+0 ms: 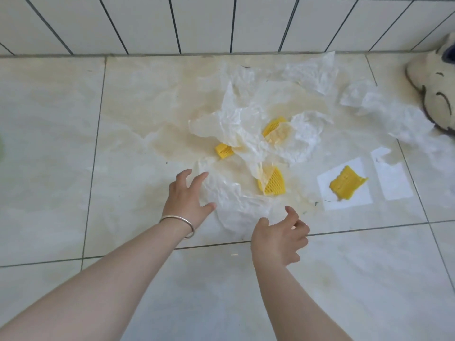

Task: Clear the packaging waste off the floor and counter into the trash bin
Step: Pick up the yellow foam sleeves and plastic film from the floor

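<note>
Crumpled white wrapping paper [248, 134] lies spread over the marble floor tiles. Several yellow foam nets lie among it: one [223, 150] at the left, one [272, 126] partly under paper, one [272, 182] near the middle, and one [346, 183] on a flat white sheet [325, 193] to the right. My left hand [186, 198], with a silver bangle on its wrist, hovers open at the near sheet's [236, 205] left edge. My right hand [279, 235] hovers open at that sheet's near edge. Neither hand holds anything.
A white tiled wall [197, 23] runs along the back. More crumpled paper [384, 107] lies at the right, beside a cream plush slipper [433, 80]. A second flat white sheet [394, 178] lies right of the foam net. The trash bin is not in view.
</note>
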`<state>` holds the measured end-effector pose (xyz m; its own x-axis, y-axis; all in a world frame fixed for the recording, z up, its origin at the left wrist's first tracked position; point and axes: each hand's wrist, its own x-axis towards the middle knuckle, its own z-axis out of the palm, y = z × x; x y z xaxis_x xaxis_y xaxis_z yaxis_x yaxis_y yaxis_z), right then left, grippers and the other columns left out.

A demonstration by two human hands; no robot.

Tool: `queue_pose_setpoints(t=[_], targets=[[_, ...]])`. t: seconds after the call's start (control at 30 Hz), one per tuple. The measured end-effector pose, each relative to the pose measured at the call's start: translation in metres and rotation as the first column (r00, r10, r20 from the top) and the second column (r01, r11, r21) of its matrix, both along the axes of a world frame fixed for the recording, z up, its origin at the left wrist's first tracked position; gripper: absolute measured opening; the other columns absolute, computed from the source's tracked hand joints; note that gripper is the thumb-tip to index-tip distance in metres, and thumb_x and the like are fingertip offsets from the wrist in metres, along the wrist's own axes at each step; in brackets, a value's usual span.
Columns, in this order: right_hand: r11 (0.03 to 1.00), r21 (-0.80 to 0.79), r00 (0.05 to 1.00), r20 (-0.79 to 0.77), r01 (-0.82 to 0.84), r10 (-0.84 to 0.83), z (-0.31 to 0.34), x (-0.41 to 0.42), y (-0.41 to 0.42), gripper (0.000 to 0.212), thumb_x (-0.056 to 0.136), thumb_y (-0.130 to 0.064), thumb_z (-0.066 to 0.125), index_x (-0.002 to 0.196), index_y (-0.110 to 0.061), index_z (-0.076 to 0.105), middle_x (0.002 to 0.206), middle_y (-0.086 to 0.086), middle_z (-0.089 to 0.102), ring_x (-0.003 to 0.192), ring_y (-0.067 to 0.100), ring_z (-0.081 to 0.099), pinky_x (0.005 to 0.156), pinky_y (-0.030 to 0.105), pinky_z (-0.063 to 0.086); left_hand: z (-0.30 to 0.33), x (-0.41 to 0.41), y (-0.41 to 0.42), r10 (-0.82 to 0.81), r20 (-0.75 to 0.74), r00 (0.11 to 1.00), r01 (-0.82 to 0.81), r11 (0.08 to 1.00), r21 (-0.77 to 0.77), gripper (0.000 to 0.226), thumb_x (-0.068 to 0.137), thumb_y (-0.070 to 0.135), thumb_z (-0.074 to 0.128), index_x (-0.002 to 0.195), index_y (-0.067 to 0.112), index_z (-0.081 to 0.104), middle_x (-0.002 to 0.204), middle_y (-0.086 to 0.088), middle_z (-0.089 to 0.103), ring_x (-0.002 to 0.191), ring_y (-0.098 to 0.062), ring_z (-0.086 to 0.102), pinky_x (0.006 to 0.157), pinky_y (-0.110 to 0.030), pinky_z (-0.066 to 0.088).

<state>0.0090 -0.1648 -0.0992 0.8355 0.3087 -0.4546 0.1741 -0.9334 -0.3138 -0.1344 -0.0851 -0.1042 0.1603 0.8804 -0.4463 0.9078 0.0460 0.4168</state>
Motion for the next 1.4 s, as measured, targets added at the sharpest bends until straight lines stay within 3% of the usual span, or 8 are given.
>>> queue_pose_setpoints(t=[0.17, 0.43, 0.6, 0.73, 0.87, 1.0, 1.17, 1.4], targets=[[0.963, 0.004, 0.939, -0.223, 0.270, -0.262, -0.010, -0.004, 0.007, 0.056, 0.091, -0.026, 0.050, 0.141, -0.028, 0.026, 0.145, 0.007, 0.019, 0.127, 0.032, 0.026, 0.095, 0.045, 0.036, -0.003, 0.018, 0.012, -0.128, -0.024, 0.991, 0.125, 0.985, -0.119, 0.087, 0.075, 0.056, 0.064, 0.145, 0.045, 0.014, 0.157, 0.004, -0.012, 0.145, -0.025, -0.002, 0.115, -0.039, 0.025], [0.975, 0.204, 0.945, -0.327, 0.092, -0.021, -0.019, -0.021, 0.022, 0.048, 0.092, -0.026, 0.052, 0.138, -0.025, 0.038, 0.140, 0.006, 0.027, 0.126, 0.032, 0.035, 0.102, 0.041, 0.037, -0.013, 0.040, -0.002, 0.014, 0.223, 0.975, 0.056, 0.951, -0.303, 0.061, 0.086, 0.040, 0.060, 0.141, 0.024, 0.039, 0.147, 0.001, 0.026, 0.138, -0.014, 0.029, 0.113, -0.023, 0.022], [0.919, 0.226, 0.776, -0.619, 0.324, -0.122, -0.012, -0.030, 0.040, 0.027, 0.093, -0.018, 0.047, 0.117, -0.027, 0.051, 0.122, 0.007, 0.058, 0.107, 0.024, 0.059, 0.097, 0.039, 0.049, -0.011, 0.049, -0.015, 0.292, 0.333, 0.897, -0.113, 0.878, -0.464, 0.041, 0.095, 0.035, 0.044, 0.133, 0.020, 0.050, 0.134, -0.004, 0.055, 0.124, -0.019, 0.052, 0.107, -0.028, 0.037], [0.883, 0.335, 0.788, -0.612, 0.328, -0.060, 0.000, -0.033, 0.054, 0.009, 0.093, -0.019, 0.049, 0.095, -0.023, 0.057, 0.101, 0.007, 0.067, 0.092, 0.021, 0.065, 0.086, 0.035, 0.054, 0.004, 0.052, -0.008, 0.395, 0.351, 0.849, -0.290, 0.903, -0.317, 0.023, 0.094, 0.033, 0.047, 0.098, 0.016, 0.061, 0.091, -0.003, 0.066, 0.089, -0.023, 0.061, 0.076, -0.025, 0.044], [0.834, 0.522, 0.866, -0.486, 0.180, 0.117, 0.018, -0.025, 0.073, 0.009, 0.092, -0.020, 0.053, 0.085, -0.017, 0.057, 0.079, -0.004, 0.060, 0.067, 0.002, 0.053, 0.057, 0.004, 0.041, 0.026, 0.056, 0.020, 0.300, 0.286, 0.910, -0.291, 0.954, -0.074, 0.036, 0.090, 0.041, 0.049, 0.063, 0.018, 0.045, 0.065, -0.003, 0.052, 0.071, -0.025, 0.049, 0.063, -0.027, 0.036], [0.797, 0.594, 0.910, -0.383, 0.109, 0.161, 0.030, -0.002, 0.095, 0.014, 0.087, -0.028, 0.062, 0.077, -0.024, 0.053, 0.062, -0.008, 0.045, 0.055, 0.006, 0.044, 0.052, 0.012, 0.036, 0.040, 0.062, 0.057, 0.277, 0.312, 0.909, -0.313, 0.947, 0.070, 0.049, 0.085, 0.042, 0.057, 0.055, 0.011, 0.035, 0.053, -0.002, 0.039, 0.067, -0.027, 0.042, 0.060, -0.028, 0.030], [0.885, 0.462, 0.981, -0.139, -0.054, 0.133, 0.022, 0.036, 0.108, 0.037, 0.085, -0.035, 0.063, 0.118, -0.027, 0.048, 0.108, -0.003, 0.053, 0.083, 0.016, 0.054, 0.074, 0.030, 0.043, 0.046, 0.065, 0.114, 0.197, 0.311, 0.930, -0.287, 0.918, 0.275, 0.012, 0.083, 0.028, 0.063, 0.085, 0.018, 0.056, 0.089, 0.005, 0.051, 0.089, -0.025, 0.055, 0.071, -0.024, 0.034], [0.968, 0.131, 0.975, -0.037, -0.212, 0.218, -0.009, 0.045, 0.099, 0.074, 0.083, -0.050, 0.060, 0.142, -0.024, 0.025, 0.138, 0.005, 0.030, 0.098, 0.033, 0.062, 0.076, 0.034, 0.044, 0.014, 0.076, 0.137, -0.147, -0.043, 0.988, 0.152, 0.978, 0.140, 0.070, 0.083, 0.044, 0.061, 0.142, 0.047, 0.022, 0.153, 0.009, 0.022, 0.120, -0.022, 0.055, 0.097, -0.033, 0.042]])
